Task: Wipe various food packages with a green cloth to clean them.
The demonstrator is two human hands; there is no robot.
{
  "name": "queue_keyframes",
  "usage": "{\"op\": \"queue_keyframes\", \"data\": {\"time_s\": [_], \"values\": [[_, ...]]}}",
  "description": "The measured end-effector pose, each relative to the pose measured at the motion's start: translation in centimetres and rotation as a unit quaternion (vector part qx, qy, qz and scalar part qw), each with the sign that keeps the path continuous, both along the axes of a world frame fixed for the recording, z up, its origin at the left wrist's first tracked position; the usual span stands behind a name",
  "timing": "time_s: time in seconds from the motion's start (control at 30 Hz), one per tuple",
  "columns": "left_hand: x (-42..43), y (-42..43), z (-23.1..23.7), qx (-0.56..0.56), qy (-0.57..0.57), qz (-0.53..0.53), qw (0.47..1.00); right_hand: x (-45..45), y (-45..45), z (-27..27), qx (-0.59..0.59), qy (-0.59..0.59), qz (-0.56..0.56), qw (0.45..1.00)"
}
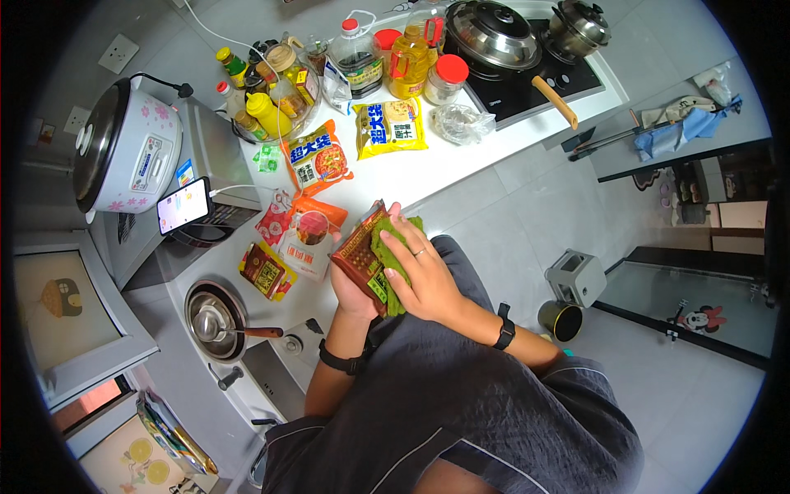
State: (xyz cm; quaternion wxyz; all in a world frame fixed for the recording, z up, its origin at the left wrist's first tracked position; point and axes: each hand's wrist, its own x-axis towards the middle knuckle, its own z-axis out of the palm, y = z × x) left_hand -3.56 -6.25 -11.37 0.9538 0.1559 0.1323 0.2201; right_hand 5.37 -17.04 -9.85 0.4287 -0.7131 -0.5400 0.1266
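In front of my body, my left hand (353,289) holds up a brown-red food packet (360,254) that bears writing. My right hand (426,272) presses a green cloth (395,247) against the packet's face, fingers spread over the cloth. Left of my hands on the white counter lie an orange and white food bag (311,244), a red patterned packet (273,219) and a brown and yellow packet (265,272). Farther back are an orange instant noodle packet (318,159) and a yellow instant noodle packet (390,128).
A clear plastic bag (463,123) rests near the gas hob (537,86) with its lidded wok (494,37). Bottles and jars crowd the wall, including an oil bottle (408,65). A rice cooker (133,142), a phone (184,206) and stacked metal bowls (194,302) stand left.
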Motion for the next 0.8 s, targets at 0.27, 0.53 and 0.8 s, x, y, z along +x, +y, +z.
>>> {"op": "queue_keyframes", "data": {"time_s": [0.27,0.53,0.8], "values": [[0.2,0.3,-0.1,-0.051,-0.054,0.011,0.997,-0.8,-0.5,0.6,-0.002,-0.038,0.014,0.999],[0.1,0.6,-0.9,-0.109,-0.119,-0.020,0.987,-1.6,1.8,2.2,0.031,-0.063,0.120,0.990],[-0.8,0.2,-0.7,-0.123,-0.099,0.039,0.987,0.6,3.5,1.3,0.055,-0.027,0.037,0.997]]}}
